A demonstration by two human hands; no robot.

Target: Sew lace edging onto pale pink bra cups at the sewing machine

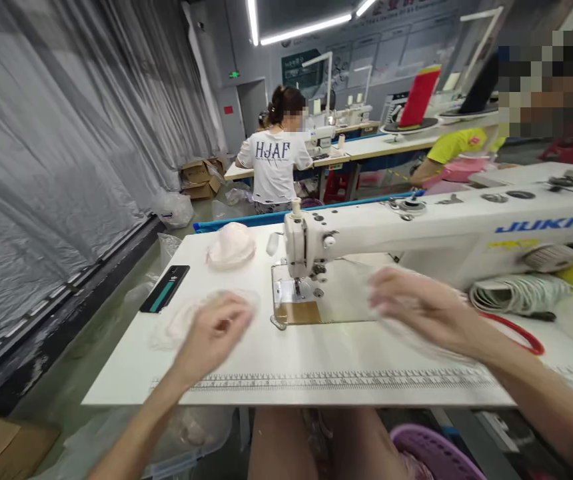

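My left hand [215, 335] hovers over the white sewing table [276, 370], fingers curled on a pale, blurred fabric piece [179, 323] left of the needle plate. My right hand [416, 305] is smeared by motion to the right of the needle, over a thin translucent piece [406, 333]; its grip is unclear. The white JUKI sewing machine [446, 230] stands behind both hands, with its needle [297, 288] between them. A stack of pale pink bra cups [230, 245] rests further back on the left.
A black phone [165, 288] lies at the table's left edge. Coiled white cord [516, 293] and a red loop [521, 333] sit at the right. A purple basket [434, 453] is under the table. Other people [274, 157] work at tables behind. Grey curtain on the left.
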